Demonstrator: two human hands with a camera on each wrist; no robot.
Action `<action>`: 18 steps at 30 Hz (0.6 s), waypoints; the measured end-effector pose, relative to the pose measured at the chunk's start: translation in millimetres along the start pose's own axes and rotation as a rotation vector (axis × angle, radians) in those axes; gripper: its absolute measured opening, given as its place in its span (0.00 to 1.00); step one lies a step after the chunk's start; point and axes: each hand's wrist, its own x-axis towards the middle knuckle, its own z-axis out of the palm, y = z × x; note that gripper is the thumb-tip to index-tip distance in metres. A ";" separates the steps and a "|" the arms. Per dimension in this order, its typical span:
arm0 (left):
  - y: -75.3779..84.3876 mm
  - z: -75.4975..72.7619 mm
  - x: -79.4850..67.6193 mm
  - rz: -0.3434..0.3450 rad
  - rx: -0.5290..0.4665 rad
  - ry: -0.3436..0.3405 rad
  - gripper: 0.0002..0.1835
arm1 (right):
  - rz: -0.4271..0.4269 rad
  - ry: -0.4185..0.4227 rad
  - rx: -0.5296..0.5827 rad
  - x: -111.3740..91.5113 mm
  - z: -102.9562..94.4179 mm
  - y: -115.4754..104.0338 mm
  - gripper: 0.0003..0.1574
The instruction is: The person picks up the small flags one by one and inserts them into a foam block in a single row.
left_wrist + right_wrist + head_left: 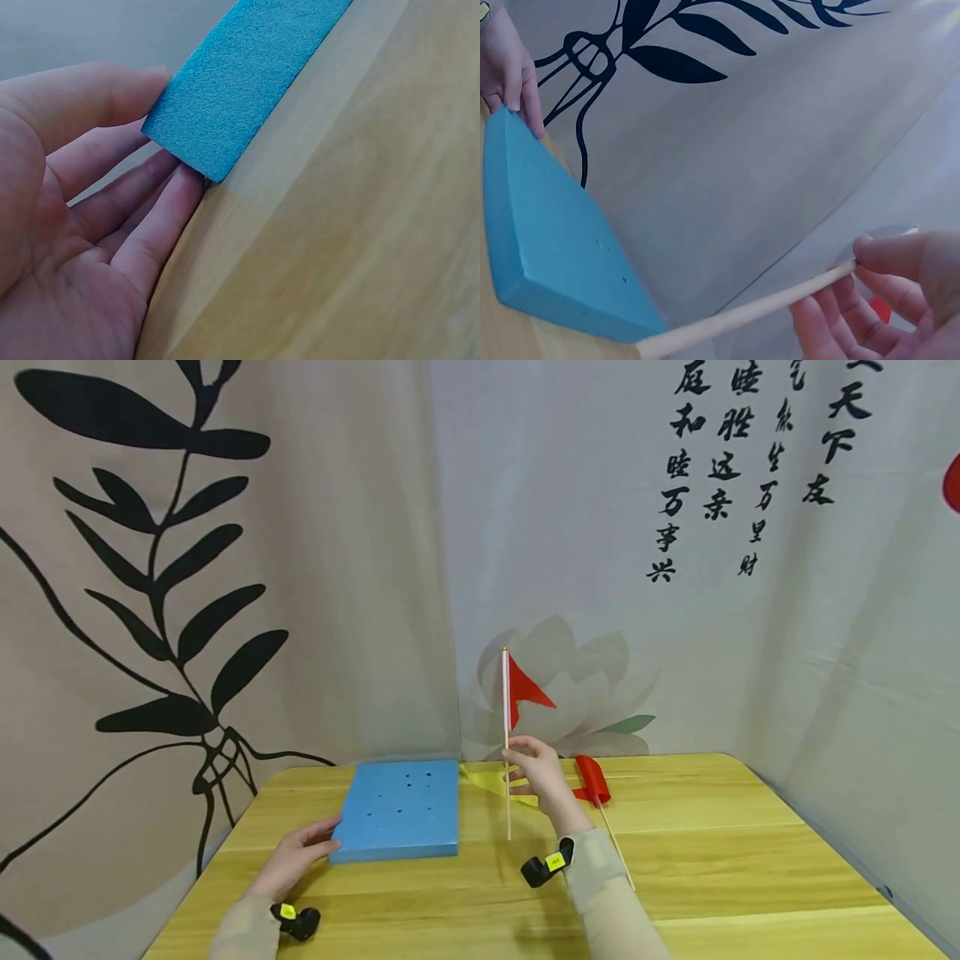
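Observation:
In the head view my right hand (538, 770) pinches the thin wooden stick of a small red flag (525, 693) between thumb and fingers. The flag stands upright, its cloth above the hand. The stick's bare lower end (705, 326) points towards the blue foam board in the right wrist view. My left hand (296, 852) rests with its fingertips against the left side of the blue foam board (405, 835), which lies flat on the table and has several small holes in its top. Thumb and fingers (161, 217) touch the board's end in the left wrist view.
Right of the board, a yellow flag (487, 778) lies on the wooden table (720, 860), partly hidden behind my right hand. A second red flag (594, 779) lies beside my right forearm, its cloth curled around its stick. A printed curtain (360, 568) hangs behind the table.

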 end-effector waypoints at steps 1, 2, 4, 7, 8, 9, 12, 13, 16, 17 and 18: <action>0.3 -0.3 -0.1 0.005 0.004 0.000 0.34 | -0.003 -0.001 0.006 0.7 1.3 -2.2 0.16; 0.5 -0.4 -0.3 0.008 0.007 0.000 0.34 | -0.008 -0.003 0.011 1.0 2.6 -4.4 0.16; 0.6 -0.5 -0.2 0.014 0.010 0.002 0.34 | -0.015 -0.008 0.021 1.6 4.9 -7.5 0.15; 0.7 -0.2 -0.5 0.022 0.014 -0.002 0.33 | -0.025 -0.013 0.033 2.6 8.2 -10.2 0.14; 0.8 0.1 -0.7 0.022 0.011 -0.001 0.33 | -0.028 -0.014 0.038 3.1 9.5 -10.4 0.14; 0.8 0.3 -0.8 0.022 0.007 -0.002 0.33 | -0.034 -0.016 0.041 3.7 10.9 -10.3 0.14; 0.3 0.6 -1.2 0.013 0.000 0.003 0.33 | -0.050 -0.027 0.045 5.7 17.3 -9.2 0.13; 0.3 0.4 -1.3 0.014 -0.001 0.000 0.33 | -0.058 -0.030 0.043 6.6 20.3 -8.8 0.13; -0.2 -0.4 -0.7 0.009 -0.005 0.004 0.33 | -0.072 -0.043 0.040 8.5 32.4 -9.3 0.15; -0.2 -0.7 -0.7 0.009 -0.008 0.006 0.33 | -0.077 -0.050 0.045 9.2 37.0 -9.6 0.16; 0.0 -1.0 -0.9 0.008 -0.010 0.005 0.33 | -0.080 -0.058 0.052 9.9 41.7 -10.3 0.18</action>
